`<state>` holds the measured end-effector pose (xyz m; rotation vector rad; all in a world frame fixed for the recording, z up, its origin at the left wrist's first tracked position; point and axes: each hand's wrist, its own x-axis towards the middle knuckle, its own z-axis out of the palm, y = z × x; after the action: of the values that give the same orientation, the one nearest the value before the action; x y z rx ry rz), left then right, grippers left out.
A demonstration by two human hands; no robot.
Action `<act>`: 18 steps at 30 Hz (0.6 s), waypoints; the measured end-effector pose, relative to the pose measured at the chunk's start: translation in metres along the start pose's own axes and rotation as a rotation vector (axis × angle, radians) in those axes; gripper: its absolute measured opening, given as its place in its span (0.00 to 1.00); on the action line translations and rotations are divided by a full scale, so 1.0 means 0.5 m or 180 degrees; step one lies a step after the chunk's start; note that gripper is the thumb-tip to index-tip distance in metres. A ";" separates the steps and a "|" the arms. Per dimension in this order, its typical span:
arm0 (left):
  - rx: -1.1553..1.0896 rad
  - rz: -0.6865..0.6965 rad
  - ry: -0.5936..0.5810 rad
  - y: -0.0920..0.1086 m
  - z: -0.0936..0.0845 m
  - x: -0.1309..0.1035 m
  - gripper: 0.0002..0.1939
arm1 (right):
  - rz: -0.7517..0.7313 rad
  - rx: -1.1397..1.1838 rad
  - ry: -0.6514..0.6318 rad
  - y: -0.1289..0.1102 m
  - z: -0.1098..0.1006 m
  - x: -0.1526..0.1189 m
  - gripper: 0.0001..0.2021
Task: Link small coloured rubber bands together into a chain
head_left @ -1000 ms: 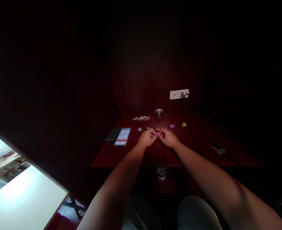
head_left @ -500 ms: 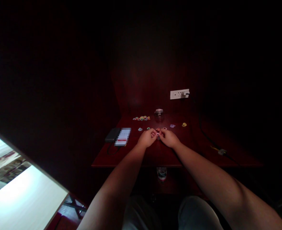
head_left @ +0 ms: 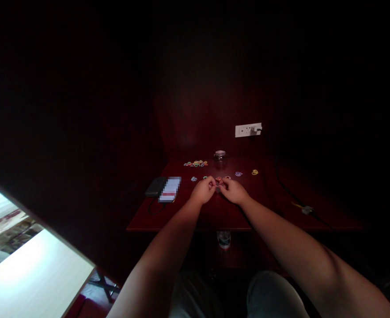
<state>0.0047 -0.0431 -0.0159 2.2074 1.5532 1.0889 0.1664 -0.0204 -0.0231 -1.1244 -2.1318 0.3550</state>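
Over the middle of the dark red desk (head_left: 181,221), my left hand (head_left: 203,191) and my right hand (head_left: 233,191) face each other with bent, pinched fingers. Between the fingertips shows a small pale band (head_left: 217,186), which looks like a hair tie; its shape is partly hidden. Just beyond my fingers lie orange-red hair ties (head_left: 218,179). A green hair tie (head_left: 205,178) and light blue hair ties (head_left: 194,179) rest to the left. On the right are a pinkish hair tie (head_left: 228,178), purple hair ties (head_left: 238,174) and yellow hair ties (head_left: 255,172).
Behind, a mixed pile of coloured hair ties (head_left: 196,164) lies left of a clear lidded jar (head_left: 220,157). A phone (head_left: 170,189) and a black case (head_left: 155,187) sit at left. A cable plug (head_left: 307,210) lies right. A cup (head_left: 224,240) stands below the desktop.
My fingertips have shifted slightly, and less of the pale band shows between them. Everything on the desk has stayed in place.
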 end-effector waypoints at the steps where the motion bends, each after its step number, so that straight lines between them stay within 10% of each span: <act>1: 0.0005 0.0002 -0.0006 0.001 -0.001 0.000 0.02 | 0.0005 -0.0009 -0.0004 0.001 0.000 0.001 0.07; 18: -0.0027 0.0167 0.0026 -0.005 0.000 0.002 0.04 | -0.0013 -0.0014 -0.0204 0.004 -0.001 0.000 0.12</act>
<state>0.0031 -0.0412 -0.0168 2.2526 1.4990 1.1186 0.1678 -0.0195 -0.0238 -1.1250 -2.1915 0.3894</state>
